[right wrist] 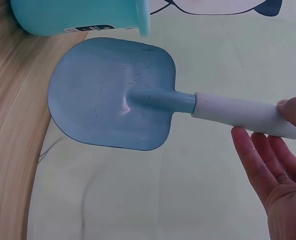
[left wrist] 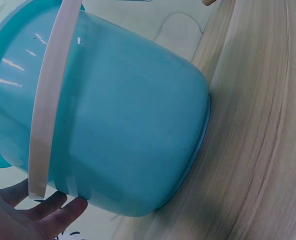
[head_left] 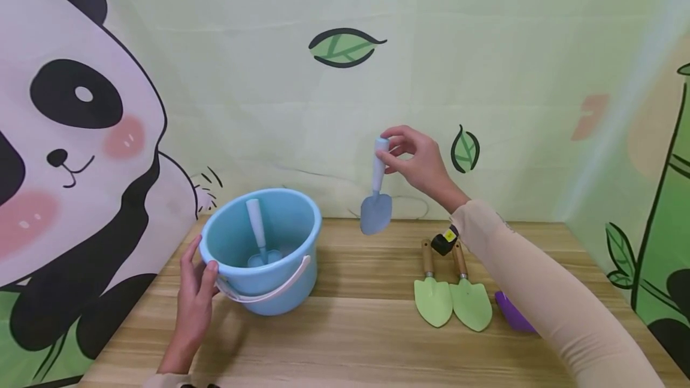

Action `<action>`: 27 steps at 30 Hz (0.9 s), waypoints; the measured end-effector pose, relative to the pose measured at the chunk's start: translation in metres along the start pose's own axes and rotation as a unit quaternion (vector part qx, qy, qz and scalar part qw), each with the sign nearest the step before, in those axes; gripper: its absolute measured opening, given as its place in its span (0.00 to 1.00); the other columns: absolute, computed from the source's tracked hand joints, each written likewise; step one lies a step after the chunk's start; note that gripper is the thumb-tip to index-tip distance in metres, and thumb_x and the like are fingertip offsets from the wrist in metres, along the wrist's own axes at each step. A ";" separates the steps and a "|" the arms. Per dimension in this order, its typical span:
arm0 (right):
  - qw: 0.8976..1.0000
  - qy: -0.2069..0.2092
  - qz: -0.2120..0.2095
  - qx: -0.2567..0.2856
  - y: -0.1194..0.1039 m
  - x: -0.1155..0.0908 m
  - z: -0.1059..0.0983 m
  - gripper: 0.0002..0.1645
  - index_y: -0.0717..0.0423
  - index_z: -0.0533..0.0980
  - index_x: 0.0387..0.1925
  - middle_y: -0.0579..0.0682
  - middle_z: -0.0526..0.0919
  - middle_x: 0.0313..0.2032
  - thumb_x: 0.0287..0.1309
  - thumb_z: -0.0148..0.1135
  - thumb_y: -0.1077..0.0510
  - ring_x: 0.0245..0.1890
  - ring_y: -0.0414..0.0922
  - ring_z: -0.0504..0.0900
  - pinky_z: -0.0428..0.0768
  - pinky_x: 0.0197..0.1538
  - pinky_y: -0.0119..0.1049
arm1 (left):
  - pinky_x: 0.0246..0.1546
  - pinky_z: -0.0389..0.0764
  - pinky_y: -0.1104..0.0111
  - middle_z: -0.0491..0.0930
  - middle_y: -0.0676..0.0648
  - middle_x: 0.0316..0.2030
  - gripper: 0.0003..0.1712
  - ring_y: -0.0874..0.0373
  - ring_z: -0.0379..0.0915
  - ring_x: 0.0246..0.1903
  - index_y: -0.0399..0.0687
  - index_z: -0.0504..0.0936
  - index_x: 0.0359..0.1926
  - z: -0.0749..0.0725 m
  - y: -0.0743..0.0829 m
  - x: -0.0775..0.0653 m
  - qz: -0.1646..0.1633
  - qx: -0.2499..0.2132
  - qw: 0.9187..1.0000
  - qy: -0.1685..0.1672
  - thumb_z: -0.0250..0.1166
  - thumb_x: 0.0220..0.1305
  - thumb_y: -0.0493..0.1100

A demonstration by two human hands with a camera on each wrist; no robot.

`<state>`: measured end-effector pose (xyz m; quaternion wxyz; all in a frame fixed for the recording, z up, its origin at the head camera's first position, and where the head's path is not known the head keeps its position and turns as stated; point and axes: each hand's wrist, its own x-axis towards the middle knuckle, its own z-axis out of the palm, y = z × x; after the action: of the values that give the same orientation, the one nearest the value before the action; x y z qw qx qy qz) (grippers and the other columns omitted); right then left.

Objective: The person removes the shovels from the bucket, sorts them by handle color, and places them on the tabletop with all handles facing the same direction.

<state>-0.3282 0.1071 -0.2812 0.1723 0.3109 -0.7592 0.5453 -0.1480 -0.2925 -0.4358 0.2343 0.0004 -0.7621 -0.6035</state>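
Note:
My right hand (head_left: 417,157) pinches the white handle of a small blue-grey hand shovel (head_left: 375,214) near its end. The shovel hangs blade down above the back of the table, right of the blue bucket (head_left: 280,286). In the right wrist view its broad blade (right wrist: 108,95) shows plainly, with thumb and fingertips at the handle. My left hand (head_left: 195,295) holds the bucket's left side just below the rim; fingertips touch the outer wall in the left wrist view. Inside the bucket, a second shovel (head_left: 257,226) leans with its white handle up.
Two green shovels (head_left: 433,303) with wooden handles lie side by side on the wooden table (head_left: 366,352). A purple object (head_left: 514,314) is partly hidden by my right sleeve. Behind the table hangs a backdrop (head_left: 242,76) with a panda and leaves.

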 end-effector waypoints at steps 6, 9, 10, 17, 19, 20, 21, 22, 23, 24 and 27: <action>1.000 0.000 0.012 -0.002 0.005 -0.004 0.000 0.20 0.54 0.80 0.54 0.56 0.86 0.41 0.61 0.74 0.57 0.37 0.52 0.87 0.87 0.37 0.51 | 0.44 0.77 0.76 0.57 0.40 0.76 0.35 0.37 0.57 0.72 0.67 0.46 0.82 -0.001 0.000 0.000 -0.004 0.010 1.000 -0.003 0.48 0.81 0.47; 1.000 -0.001 0.020 -0.005 0.009 -0.006 0.000 0.20 0.53 0.80 0.54 0.56 0.86 0.41 0.62 0.74 0.57 0.37 0.52 0.87 0.87 0.37 0.51 | 0.43 0.77 0.78 0.57 0.40 0.76 0.35 0.38 0.57 0.72 0.66 0.47 0.82 -0.001 0.000 0.000 -0.004 0.005 1.000 -0.002 0.48 0.81 0.48; 1.000 -0.001 0.024 -0.007 0.010 -0.006 0.000 0.20 0.53 0.80 0.54 0.56 0.86 0.41 0.62 0.74 0.57 0.37 0.52 0.87 0.87 0.36 0.50 | 0.43 0.77 0.78 0.58 0.40 0.76 0.34 0.38 0.58 0.72 0.66 0.47 0.82 0.000 0.000 0.000 -0.003 0.002 1.000 -0.001 0.48 0.81 0.47; 0.999 -0.006 0.049 -0.017 0.019 -0.011 0.001 0.20 0.54 0.80 0.55 0.56 0.86 0.41 0.63 0.73 0.58 0.38 0.56 0.87 0.87 0.33 0.42 | 0.43 0.77 0.79 0.58 0.38 0.75 0.34 0.38 0.58 0.71 0.66 0.48 0.81 0.000 -0.001 -0.001 -0.001 0.000 1.000 0.000 0.48 0.81 0.47; 0.998 -0.010 0.055 -0.019 0.021 -0.012 0.001 0.19 0.54 0.80 0.55 0.57 0.86 0.41 0.63 0.72 0.58 0.39 0.57 0.87 0.87 0.33 0.42 | 0.43 0.77 0.79 0.58 0.38 0.75 0.34 0.38 0.58 0.71 0.66 0.48 0.81 0.000 -0.001 -0.001 0.000 -0.001 1.000 0.000 0.48 0.81 0.47; 0.998 -0.012 0.059 -0.019 0.022 -0.013 0.001 0.19 0.54 0.79 0.55 0.58 0.86 0.41 0.63 0.72 0.58 0.39 0.57 0.87 0.87 0.33 0.42 | 0.43 0.77 0.79 0.58 0.38 0.75 0.34 0.38 0.58 0.71 0.66 0.48 0.81 0.000 -0.001 -0.001 0.000 -0.001 1.000 0.000 0.48 0.81 0.47; 0.998 -0.014 0.062 -0.018 0.023 -0.014 0.001 0.19 0.54 0.79 0.55 0.58 0.86 0.41 0.63 0.72 0.57 0.39 0.57 0.87 0.87 0.33 0.42 | 0.43 0.77 0.79 0.58 0.38 0.75 0.34 0.38 0.58 0.71 0.66 0.48 0.81 0.000 -0.001 -0.001 0.001 -0.003 1.000 0.000 0.48 0.81 0.47; 0.997 -0.016 0.067 -0.019 0.024 -0.014 0.002 0.20 0.53 0.79 0.55 0.58 0.86 0.41 0.63 0.72 0.57 0.39 0.57 0.87 0.87 0.33 0.42 | 0.43 0.77 0.79 0.59 0.38 0.75 0.34 0.38 0.58 0.71 0.66 0.48 0.81 0.000 -0.001 -0.001 0.001 -0.005 1.000 0.001 0.48 0.81 0.46; 0.997 -0.018 0.072 -0.019 0.026 -0.015 0.002 0.20 0.54 0.79 0.55 0.58 0.86 0.41 0.63 0.72 0.57 0.39 0.58 0.87 0.87 0.33 0.42 | 0.43 0.77 0.79 0.59 0.38 0.75 0.34 0.38 0.58 0.71 0.66 0.48 0.81 0.000 -0.001 -0.001 0.001 -0.006 1.000 0.001 0.48 0.81 0.46; 0.997 -0.020 0.077 -0.018 0.026 -0.016 0.002 0.20 0.54 0.79 0.55 0.59 0.86 0.41 0.63 0.72 0.56 0.40 0.58 0.87 0.87 0.33 0.42 | 0.43 0.77 0.79 0.59 0.38 0.75 0.34 0.38 0.58 0.71 0.66 0.48 0.81 0.000 -0.001 -0.001 0.002 -0.008 1.000 0.000 0.48 0.81 0.46; 0.995 -0.024 0.091 -0.016 0.029 -0.018 0.003 0.21 0.54 0.79 0.56 0.59 0.86 0.42 0.63 0.73 0.56 0.40 0.58 0.87 0.87 0.33 0.42 | 0.43 0.77 0.79 0.59 0.38 0.75 0.34 0.38 0.58 0.71 0.66 0.48 0.81 0.000 -0.001 0.000 0.002 -0.007 1.000 0.000 0.48 0.81 0.46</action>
<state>-0.3332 0.1155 -0.3142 0.1086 0.2512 -0.7967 0.5389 -0.1480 -0.2924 -0.4369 0.2357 -0.0032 -0.7577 -0.6086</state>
